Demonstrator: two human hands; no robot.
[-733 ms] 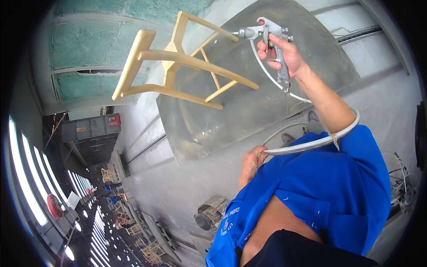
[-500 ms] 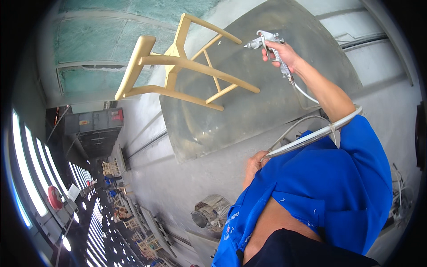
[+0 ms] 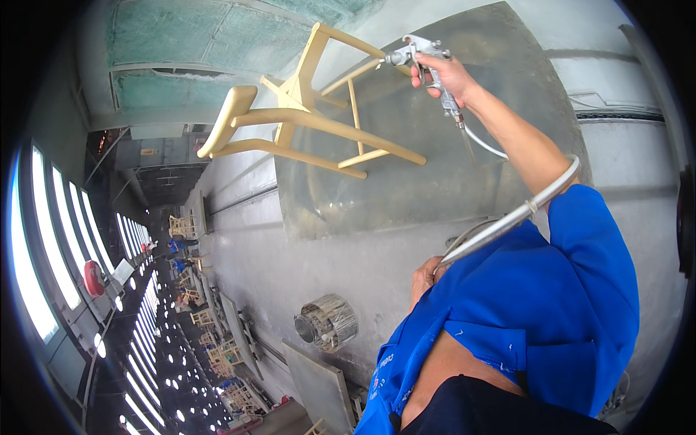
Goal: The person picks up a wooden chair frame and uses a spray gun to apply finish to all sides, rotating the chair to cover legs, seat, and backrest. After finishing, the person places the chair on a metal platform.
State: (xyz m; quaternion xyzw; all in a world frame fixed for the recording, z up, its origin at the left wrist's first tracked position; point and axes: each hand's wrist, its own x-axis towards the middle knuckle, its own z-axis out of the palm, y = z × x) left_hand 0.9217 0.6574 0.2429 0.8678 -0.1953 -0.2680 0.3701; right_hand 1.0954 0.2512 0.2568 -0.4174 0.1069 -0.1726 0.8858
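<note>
My right hand (image 3: 444,77) is closed round the handle of a silver spray gun (image 3: 426,51), its nozzle pointing left. Beside that nozzle is a pale wooden chair frame (image 3: 326,125) with a curved top rail, slim legs and stretchers; it has no seat panel. A white hose (image 3: 507,221) loops from over my right forearm down to my left hand (image 3: 426,279). My left hand is closed on the hose near my waist, its fingers partly hidden behind my blue sleeve and shirt. The chair frame shows against a large grey board (image 3: 464,167).
A round, dirty metal drum-like container (image 3: 337,322) sits on the grey floor (image 3: 268,283). A flat panel (image 3: 315,373) leans near the bottom. Farther off are several wooden chairs (image 3: 221,355), people in blue and long rows of lights. Greenish filter-like wall panels (image 3: 163,47) stand at upper left.
My right hand has shifted the spray gun up and slightly left, so its nozzle now overlaps the chair frame's far bars. The chair appears slightly turned, and the whole view has shifted.
</note>
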